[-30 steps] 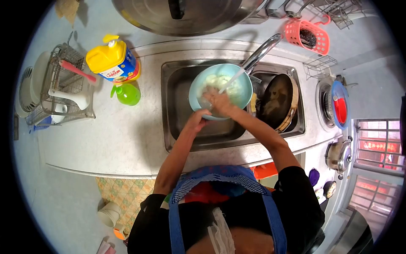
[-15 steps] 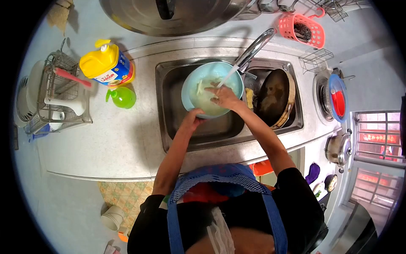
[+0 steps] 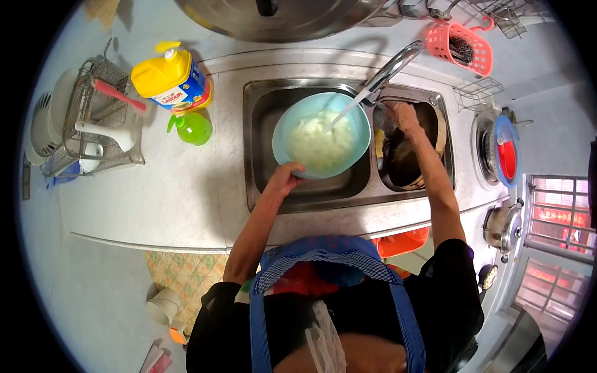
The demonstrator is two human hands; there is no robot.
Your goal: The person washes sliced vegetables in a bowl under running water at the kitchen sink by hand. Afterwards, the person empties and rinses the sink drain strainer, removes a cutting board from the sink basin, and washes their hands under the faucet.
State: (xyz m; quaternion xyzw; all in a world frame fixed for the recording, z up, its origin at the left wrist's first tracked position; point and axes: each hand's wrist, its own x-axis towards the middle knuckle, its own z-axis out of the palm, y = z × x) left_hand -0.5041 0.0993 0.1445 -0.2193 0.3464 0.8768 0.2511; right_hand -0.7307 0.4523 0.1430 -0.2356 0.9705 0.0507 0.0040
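A light blue bowl (image 3: pixel 283 146) sits tilted in the left sink basin (image 3: pixel 261 105). It holds cloudy, pale water with whitish pieces, churned by the stream from the faucet (image 3: pixel 393 65). My left hand (image 3: pixel 287 178) grips the bowl's near rim, thumb over the edge. At the lever end beside the faucet base is my right hand (image 3: pixel 405 117), its fingers closed round the faucet handle, partly hidden and blurred. Below that hand, a dark wok (image 3: pixel 404 165) leans in the right basin, next to a yellow sponge (image 3: pixel 379 143).
On the left counter stand a yellow detergent jug (image 3: pixel 171 81), a green pump bottle (image 3: pixel 194 128) and a wire dish rack (image 3: pixel 102 140). A large metal lid (image 3: pixel 286 22) lies behind the sink. A pink basket (image 3: pixel 460 50) hangs at back right, above a blue basin (image 3: pixel 507 152).
My right hand has left the bowl's water and moved right to the faucet handle. My left hand stays on the rim. The water in the bowl looks more churned, and the view has shifted slightly.
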